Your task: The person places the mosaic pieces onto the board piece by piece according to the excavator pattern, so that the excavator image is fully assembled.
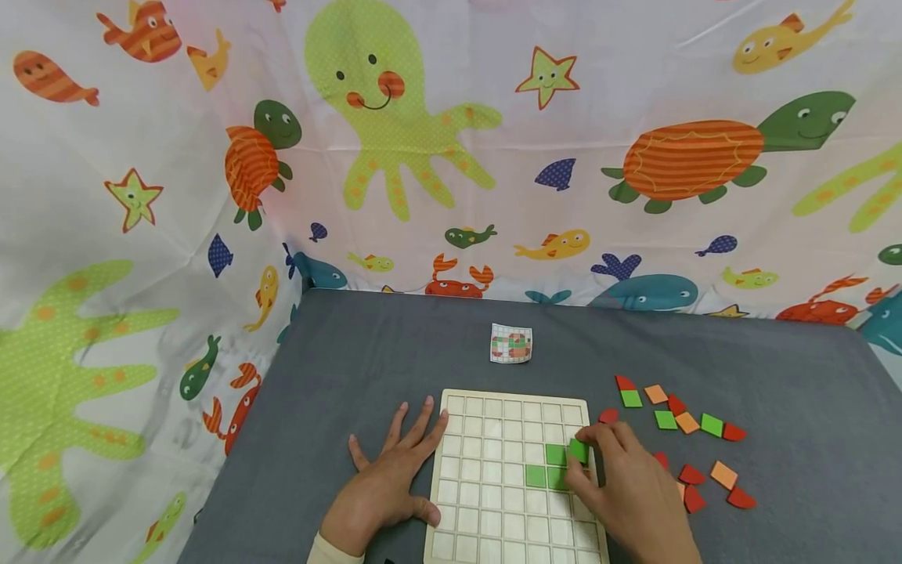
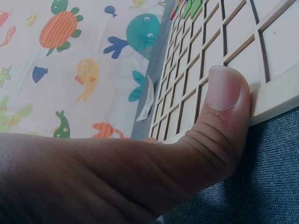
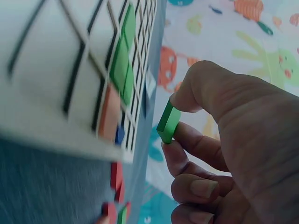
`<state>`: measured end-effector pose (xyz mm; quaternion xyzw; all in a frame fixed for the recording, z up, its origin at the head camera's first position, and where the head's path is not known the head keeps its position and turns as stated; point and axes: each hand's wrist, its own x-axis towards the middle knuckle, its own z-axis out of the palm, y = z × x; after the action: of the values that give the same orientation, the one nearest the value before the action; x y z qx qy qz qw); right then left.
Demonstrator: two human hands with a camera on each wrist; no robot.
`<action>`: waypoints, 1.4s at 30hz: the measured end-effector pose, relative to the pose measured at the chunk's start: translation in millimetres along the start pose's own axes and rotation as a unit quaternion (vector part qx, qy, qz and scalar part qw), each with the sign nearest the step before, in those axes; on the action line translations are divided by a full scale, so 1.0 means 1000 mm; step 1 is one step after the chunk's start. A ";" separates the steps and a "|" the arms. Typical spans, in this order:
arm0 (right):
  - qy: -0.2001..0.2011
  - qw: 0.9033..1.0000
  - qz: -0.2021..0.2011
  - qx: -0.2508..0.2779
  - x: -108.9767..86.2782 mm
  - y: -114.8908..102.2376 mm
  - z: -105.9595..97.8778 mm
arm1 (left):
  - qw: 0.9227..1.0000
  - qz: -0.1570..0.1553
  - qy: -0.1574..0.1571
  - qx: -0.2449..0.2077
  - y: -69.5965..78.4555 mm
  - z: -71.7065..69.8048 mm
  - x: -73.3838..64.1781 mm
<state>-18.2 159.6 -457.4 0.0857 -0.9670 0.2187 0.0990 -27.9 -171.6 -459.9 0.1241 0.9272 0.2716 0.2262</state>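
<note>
Thumb and fingertips of my right hand (image 1: 630,486) pinch a green square tile (image 3: 170,122), held over the right side of a pale wooden grid board (image 1: 491,493). Beside it in the head view, green tiles (image 1: 535,475) sit in neighbouring cells. An orange tile (image 3: 110,112) in the board shows in the right wrist view; my right hand hides it from the head camera. My left hand (image 1: 395,478) lies at the board's left edge with its fingers spread. In the left wrist view, its thumb (image 2: 224,93) rests along the board's frame.
Loose red, orange and green tiles (image 1: 712,425) are scattered on the grey cloth (image 1: 352,352) right of the board. A small printed pattern card (image 1: 511,344) lies behind the board. A curtain with sea animals (image 1: 451,157) hangs around the back and left.
</note>
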 end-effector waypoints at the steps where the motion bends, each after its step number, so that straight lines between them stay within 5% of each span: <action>1: -0.001 1.000 -0.004 -0.001 0.000 -0.004 0.002 | 1.000 0.002 0.001 -0.001 0.000 0.000 0.000; 21: -0.015 0.996 -0.089 0.011 -0.003 -0.038 0.034 | 1.000 -0.011 -0.001 0.008 0.002 -0.002 0.000; 31: -0.036 0.995 -0.090 -0.027 -0.003 -0.047 0.044 | 1.000 0.001 -0.003 0.002 -0.006 0.003 0.003; 42: -0.052 0.993 -0.103 -0.039 -0.002 -0.049 0.045 | 1.000 -0.010 -0.007 -0.006 0.001 -0.002 0.001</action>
<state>-13.0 96.5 -478.0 0.1925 -0.9645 0.1648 0.0738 -29.6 -170.9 -458.2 0.1152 0.9250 0.2741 0.2365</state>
